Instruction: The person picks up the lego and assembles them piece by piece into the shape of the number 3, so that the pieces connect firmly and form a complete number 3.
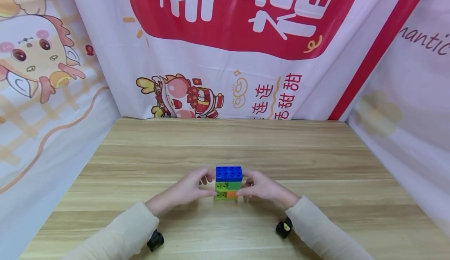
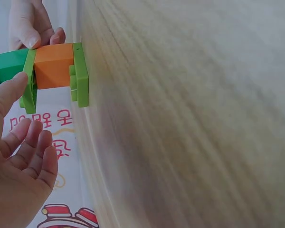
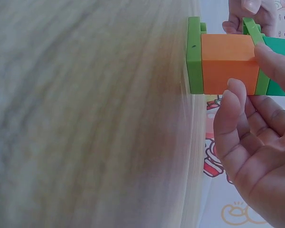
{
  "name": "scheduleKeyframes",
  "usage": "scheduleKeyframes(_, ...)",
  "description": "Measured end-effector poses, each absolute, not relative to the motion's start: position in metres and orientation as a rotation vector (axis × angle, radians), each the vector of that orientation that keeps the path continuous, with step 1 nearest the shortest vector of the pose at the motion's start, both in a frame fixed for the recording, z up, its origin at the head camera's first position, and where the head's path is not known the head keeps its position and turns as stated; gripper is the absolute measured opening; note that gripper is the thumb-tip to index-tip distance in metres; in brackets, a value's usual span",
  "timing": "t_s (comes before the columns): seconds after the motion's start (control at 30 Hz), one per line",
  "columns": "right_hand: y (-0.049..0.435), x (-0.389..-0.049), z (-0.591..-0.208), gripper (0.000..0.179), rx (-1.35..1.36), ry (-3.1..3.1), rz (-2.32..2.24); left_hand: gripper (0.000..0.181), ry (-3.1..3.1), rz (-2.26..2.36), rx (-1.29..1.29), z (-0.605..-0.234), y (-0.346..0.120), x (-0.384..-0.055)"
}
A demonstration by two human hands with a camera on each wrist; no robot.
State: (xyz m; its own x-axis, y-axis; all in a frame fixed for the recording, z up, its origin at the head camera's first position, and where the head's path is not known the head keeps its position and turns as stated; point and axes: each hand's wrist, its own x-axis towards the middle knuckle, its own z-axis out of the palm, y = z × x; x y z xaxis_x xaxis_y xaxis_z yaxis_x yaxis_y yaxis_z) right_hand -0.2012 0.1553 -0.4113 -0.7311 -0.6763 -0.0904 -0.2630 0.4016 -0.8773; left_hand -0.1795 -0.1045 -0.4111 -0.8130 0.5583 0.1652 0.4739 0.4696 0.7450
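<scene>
A stack of toy building bricks stands upright on the table between both hands. A blue brick (image 1: 229,173) tops it, with a green brick (image 1: 234,186) beneath. Below them come a light green plate (image 2: 30,90), an orange brick (image 2: 53,66) and a light green base plate (image 2: 80,78). My left hand (image 1: 193,187) is at the stack's left side, its thumb touching the upper light green plate and its other fingers loosely bent. From the right, my right hand (image 1: 261,186) pinches the stack, thumb at the orange brick's upper edge; some fingertips are hidden behind the bricks.
The wooden table (image 1: 147,146) extends around the stack. Printed white cloth (image 1: 105,53) hangs at the back and both sides. Dark wrist devices (image 1: 155,240) sit under both cream sleeves (image 1: 119,232).
</scene>
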Motion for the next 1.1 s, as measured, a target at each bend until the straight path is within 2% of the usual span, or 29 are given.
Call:
scheduleKeyframes(0.43, 0.1552, -0.2, -0.4117, 0.046, -0.726, 2.196, -1.317, 0.026, 2.654, 1.222, 0.933, -0.4157, -0.1032, -0.1787)
scheduleKeyframes(1.1, 0.155, -0.2047, -0.4085, 0.045, -0.778, 2.183, -1.288, 0.023, 2.653, 1.176, 0.925, -0.4096, -0.1025, -0.1823)
